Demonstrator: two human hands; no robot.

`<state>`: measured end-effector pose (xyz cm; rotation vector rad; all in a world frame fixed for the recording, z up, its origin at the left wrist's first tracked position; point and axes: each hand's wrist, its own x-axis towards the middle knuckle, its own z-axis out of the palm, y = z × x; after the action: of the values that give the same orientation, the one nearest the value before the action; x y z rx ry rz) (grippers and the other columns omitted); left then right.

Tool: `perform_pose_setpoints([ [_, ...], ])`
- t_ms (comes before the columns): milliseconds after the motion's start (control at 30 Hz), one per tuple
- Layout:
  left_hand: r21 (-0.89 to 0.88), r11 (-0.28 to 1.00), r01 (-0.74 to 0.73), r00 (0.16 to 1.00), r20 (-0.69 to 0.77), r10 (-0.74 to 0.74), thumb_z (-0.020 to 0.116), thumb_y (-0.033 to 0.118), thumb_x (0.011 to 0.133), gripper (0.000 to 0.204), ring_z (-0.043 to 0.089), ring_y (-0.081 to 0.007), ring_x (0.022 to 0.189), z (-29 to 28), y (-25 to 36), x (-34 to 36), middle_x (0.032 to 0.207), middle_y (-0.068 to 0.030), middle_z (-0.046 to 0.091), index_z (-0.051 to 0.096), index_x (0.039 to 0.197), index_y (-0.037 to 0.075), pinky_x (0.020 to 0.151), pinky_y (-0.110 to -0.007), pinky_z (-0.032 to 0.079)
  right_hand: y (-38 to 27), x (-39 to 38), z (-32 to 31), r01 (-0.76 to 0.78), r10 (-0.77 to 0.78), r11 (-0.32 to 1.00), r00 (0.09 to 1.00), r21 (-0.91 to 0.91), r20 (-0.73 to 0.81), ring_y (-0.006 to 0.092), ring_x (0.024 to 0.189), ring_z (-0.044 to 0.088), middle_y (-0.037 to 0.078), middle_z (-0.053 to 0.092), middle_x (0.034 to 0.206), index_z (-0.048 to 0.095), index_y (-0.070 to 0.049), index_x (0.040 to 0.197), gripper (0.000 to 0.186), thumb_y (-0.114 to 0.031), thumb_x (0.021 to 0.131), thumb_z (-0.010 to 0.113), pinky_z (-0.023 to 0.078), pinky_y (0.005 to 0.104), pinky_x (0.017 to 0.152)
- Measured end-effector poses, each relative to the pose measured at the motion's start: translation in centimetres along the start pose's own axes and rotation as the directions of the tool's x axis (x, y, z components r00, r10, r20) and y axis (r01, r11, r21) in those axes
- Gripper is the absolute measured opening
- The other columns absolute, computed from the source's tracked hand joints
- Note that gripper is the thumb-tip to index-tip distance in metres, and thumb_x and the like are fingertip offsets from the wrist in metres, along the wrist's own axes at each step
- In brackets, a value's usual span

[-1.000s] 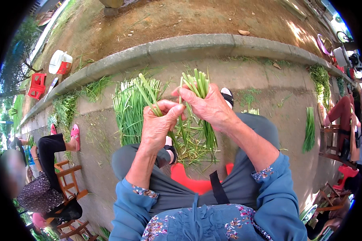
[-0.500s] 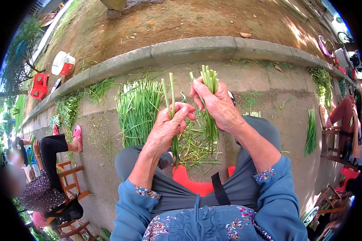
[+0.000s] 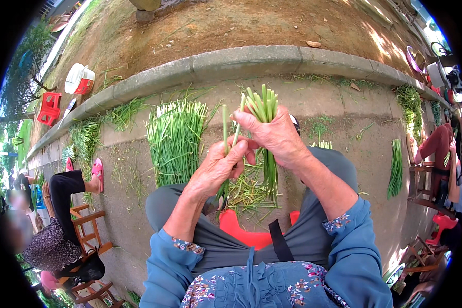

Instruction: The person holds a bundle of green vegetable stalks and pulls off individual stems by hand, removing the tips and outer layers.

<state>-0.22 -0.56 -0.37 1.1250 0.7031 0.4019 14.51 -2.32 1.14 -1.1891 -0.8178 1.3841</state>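
My left hand (image 3: pixel 218 167) pinches a couple of pale green stalks (image 3: pixel 225 123), which stand upright from its fingers. Just right of it, my right hand (image 3: pixel 277 136) is closed on a thicker bundle of green stalks (image 3: pixel 264 100), leaves hanging below, its thumb beside the left hand's stalks. A large laid-out pile of long green stalks (image 3: pixel 172 143) lies on the pavement left of my hands. Loose trimmings (image 3: pixel 249 195) are scattered beneath them, near the red plastic seat (image 3: pixel 241 231) between my legs.
A concrete curb (image 3: pixel 246 59) crosses ahead. At left are a white-and-red bucket (image 3: pixel 79 77), a red stool (image 3: pixel 49 109) and a seated person (image 3: pixel 51 238) on a wooden chair. At right lie a small bunch (image 3: pixel 395 167) and a leafy heap (image 3: pixel 410 108), beside another seated person (image 3: pixel 436 143).
My left hand has shifted right and slightly down, with its stalks now more upright. My right hand rose, then came back down and left toward the left hand's stalks.
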Motion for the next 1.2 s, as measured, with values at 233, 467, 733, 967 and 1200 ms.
perform_pose_setpoints([
  [233,-0.142,0.989,0.039,0.996,-0.073,-0.050,0.033,0.043,0.091,0.052,0.056,-0.0130,0.065,-0.9,-0.2,0.1,0.082,-0.0112,0.059,0.056,0.100,-0.003,0.059,-0.023,0.046,-0.9,0.5,-1.0,-0.017,0.017,1.000,0.999,0.012,-0.031,0.0005,0.040,0.025,-0.009,0.038,0.051,0.062,-0.005,0.086,0.020,-0.024,0.084,0.057,0.015,0.0199,0.037],
  [467,-0.035,0.999,-0.018,0.991,-0.131,0.013,0.043,0.033,0.090,0.036,0.044,-0.0042,0.053,-1.6,0.1,0.0,0.075,-0.0064,0.061,0.060,0.092,0.001,0.046,-0.017,0.030,-1.5,0.3,-1.3,-0.095,0.094,0.990,0.995,0.101,0.013,0.0013,0.038,0.025,-0.009,0.036,0.049,0.061,-0.004,0.086,0.019,-0.023,0.084,0.057,0.014,0.0205,0.037],
  [733,-0.151,0.986,-0.073,0.989,-0.137,0.052,0.058,0.021,0.083,0.021,0.034,-0.0008,0.049,-0.5,0.9,-0.6,0.066,-0.0003,0.058,0.063,0.090,0.002,0.043,-0.016,0.025,-1.3,0.2,-0.7,-0.073,0.074,0.997,0.997,0.040,-0.027,0.0001,0.040,0.027,-0.009,0.039,0.052,0.062,-0.004,0.087,0.018,-0.021,0.081,0.061,0.016,0.0193,0.037],
  [967,-0.165,0.973,-0.164,0.963,-0.242,0.122,0.057,0.018,0.083,0.017,0.040,-0.0007,0.047,-0.8,0.6,-0.4,0.064,-0.0018,0.057,0.060,0.084,0.001,0.041,-0.014,0.025,-1.2,-0.4,-0.1,-0.108,0.106,0.993,0.993,0.038,0.043,0.0048,0.057,0.050,0.002,0.060,0.071,0.061,0.000,0.092,0.021,-0.011,0.075,0.062,0.039,0.0203,0.048],
  [1200,-0.107,0.977,-0.186,0.954,-0.258,0.153,0.058,0.017,0.083,0.016,0.039,-0.0007,0.047,-0.7,0.6,-0.4,0.063,-0.0011,0.057,0.060,0.083,0.002,0.041,-0.014,0.025,-0.5,-0.4,0.2,-0.090,0.087,0.993,0.995,0.078,0.046,-0.0007,0.043,0.032,-0.003,0.056,0.067,0.060,-0.001,0.094,0.019,-0.012,0.079,0.060,0.022,0.0163,0.038],
])
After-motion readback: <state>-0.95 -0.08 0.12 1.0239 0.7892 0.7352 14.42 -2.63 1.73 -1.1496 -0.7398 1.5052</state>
